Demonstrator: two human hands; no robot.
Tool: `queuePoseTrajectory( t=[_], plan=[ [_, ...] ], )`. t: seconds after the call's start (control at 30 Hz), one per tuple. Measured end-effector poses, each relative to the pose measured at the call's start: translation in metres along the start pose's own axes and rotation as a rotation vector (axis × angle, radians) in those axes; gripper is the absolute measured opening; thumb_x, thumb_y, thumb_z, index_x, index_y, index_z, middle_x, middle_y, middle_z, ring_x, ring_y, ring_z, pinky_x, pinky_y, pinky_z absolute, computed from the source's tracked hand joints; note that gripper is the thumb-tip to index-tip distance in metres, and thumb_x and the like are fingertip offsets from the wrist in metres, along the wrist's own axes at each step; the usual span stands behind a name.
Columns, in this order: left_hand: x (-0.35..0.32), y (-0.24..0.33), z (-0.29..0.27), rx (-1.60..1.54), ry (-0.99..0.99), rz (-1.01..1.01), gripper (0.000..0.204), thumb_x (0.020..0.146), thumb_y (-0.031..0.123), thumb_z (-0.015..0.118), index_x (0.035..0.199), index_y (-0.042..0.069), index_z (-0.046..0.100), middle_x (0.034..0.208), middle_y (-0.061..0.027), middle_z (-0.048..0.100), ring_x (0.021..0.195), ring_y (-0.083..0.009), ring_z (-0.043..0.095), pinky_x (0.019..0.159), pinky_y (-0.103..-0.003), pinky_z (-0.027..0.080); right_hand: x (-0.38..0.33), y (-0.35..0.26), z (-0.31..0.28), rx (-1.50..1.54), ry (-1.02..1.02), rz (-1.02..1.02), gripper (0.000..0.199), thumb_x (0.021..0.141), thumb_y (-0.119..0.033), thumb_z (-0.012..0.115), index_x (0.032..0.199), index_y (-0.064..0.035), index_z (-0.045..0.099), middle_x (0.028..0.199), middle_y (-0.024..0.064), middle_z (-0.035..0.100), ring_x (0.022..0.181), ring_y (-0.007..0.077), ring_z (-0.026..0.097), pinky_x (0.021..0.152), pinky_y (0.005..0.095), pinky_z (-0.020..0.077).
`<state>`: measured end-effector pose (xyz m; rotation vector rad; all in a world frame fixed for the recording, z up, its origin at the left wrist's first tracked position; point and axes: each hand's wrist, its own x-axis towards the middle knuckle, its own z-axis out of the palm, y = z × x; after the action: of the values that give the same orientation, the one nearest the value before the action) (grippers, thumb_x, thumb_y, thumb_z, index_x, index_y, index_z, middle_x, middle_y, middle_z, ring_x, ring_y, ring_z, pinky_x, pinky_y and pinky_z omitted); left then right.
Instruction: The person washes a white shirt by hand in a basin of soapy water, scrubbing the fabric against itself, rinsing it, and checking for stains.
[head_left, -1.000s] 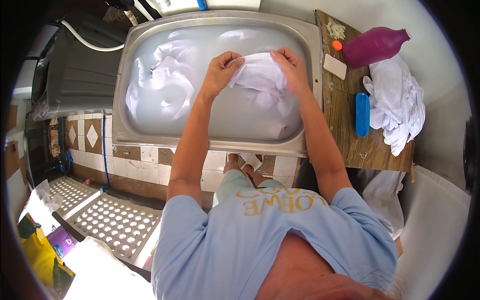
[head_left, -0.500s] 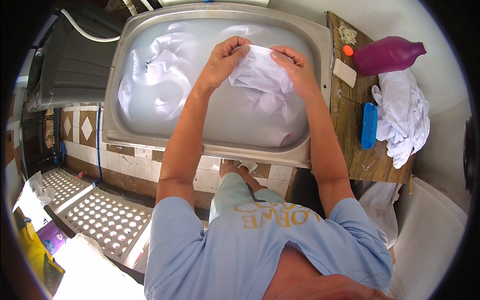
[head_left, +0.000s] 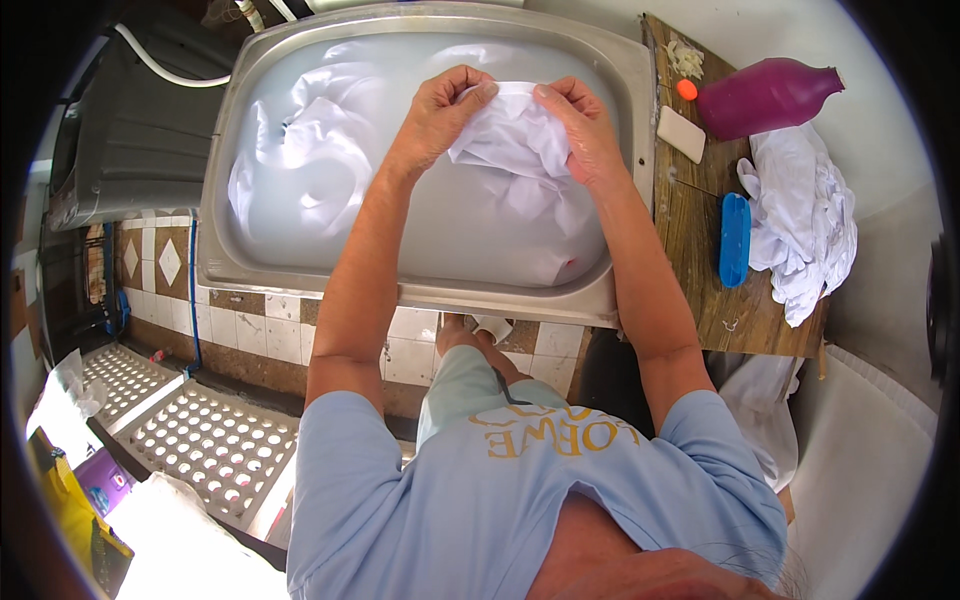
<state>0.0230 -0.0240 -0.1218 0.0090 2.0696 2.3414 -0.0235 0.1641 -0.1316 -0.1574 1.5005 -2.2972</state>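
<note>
Gripping a white cloth (head_left: 515, 140) with both hands, the person holds it over a metal sink (head_left: 625, 80) filled with milky water. The left hand (head_left: 440, 115) is closed on the cloth's upper left edge, fingers curled over the fabric and the thumb pressed on top. The right hand (head_left: 580, 125) is closed on the upper right edge in the same manner, thumb tip close to the left thumb tip. The edge of the cloth is stretched taut between the two thumbs; the rest of it hangs down between the wrists, with its lower folds lying in the water near the front right corner of the sink.

A second white garment (head_left: 305, 150) lies submerged in the left half of the sink, apart from both hands.

To the right of the sink stands a wooden table (head_left: 700, 290). On it:
- a magenta plastic bottle (head_left: 765, 95) lying on its side at the far end;
- a small orange cap (head_left: 686, 89) just beside the bottle's neck;
- a pale bar of soap (head_left: 681, 133) near the sink's rim;
- a blue scrubbing brush (head_left: 734, 238) nearer the front;
- a heap of white laundry (head_left: 805, 225) touching the brush on its right side.

Below the sink, the wall is tiled, and perforated white trays (head_left: 200, 440) lie on the floor at lower left.
</note>
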Motion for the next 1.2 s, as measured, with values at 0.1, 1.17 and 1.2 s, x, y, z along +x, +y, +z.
queuePoseTrajectory(
  t=[0.1,1.17,1.2],
  plan=[
    [-0.002,0.005,0.004,-0.002,0.001,0.022,0.009,0.087,0.01,0.064,0.093,0.003,0.063,0.082,0.0006,0.062,0.073,-0.0051,0.054,0.066,-0.021,0.045,-0.001,-0.003,-0.002,-0.063,0.044,-0.062,0.015,0.082,-0.014,0.071,0.087,-0.0043,0.061,0.082,0.0025,0.063,0.074,0.0091,0.058,0.064,0.024,0.0479],
    [0.0,0.004,-0.008,-0.077,-0.025,-0.077,0.009,0.09,0.011,0.061,0.092,0.003,0.062,0.088,0.0016,0.062,0.076,-0.0062,0.055,0.072,-0.023,0.046,-0.012,-0.023,-0.009,-0.484,-0.031,-0.111,0.017,0.086,-0.014,0.065,0.096,-0.0003,0.068,0.083,-0.0009,0.063,0.076,0.0061,0.055,0.067,0.0211,0.0442],
    [0.001,0.002,-0.007,-0.125,-0.055,-0.074,0.01,0.091,0.012,0.06,0.095,0.003,0.062,0.088,0.0016,0.062,0.077,-0.006,0.055,0.073,-0.023,0.045,-0.012,-0.024,-0.011,-0.448,-0.045,-0.077,0.018,0.086,-0.016,0.065,0.096,-0.0011,0.068,0.082,-0.0019,0.062,0.076,0.0054,0.054,0.067,0.0201,0.0434]
  ],
)
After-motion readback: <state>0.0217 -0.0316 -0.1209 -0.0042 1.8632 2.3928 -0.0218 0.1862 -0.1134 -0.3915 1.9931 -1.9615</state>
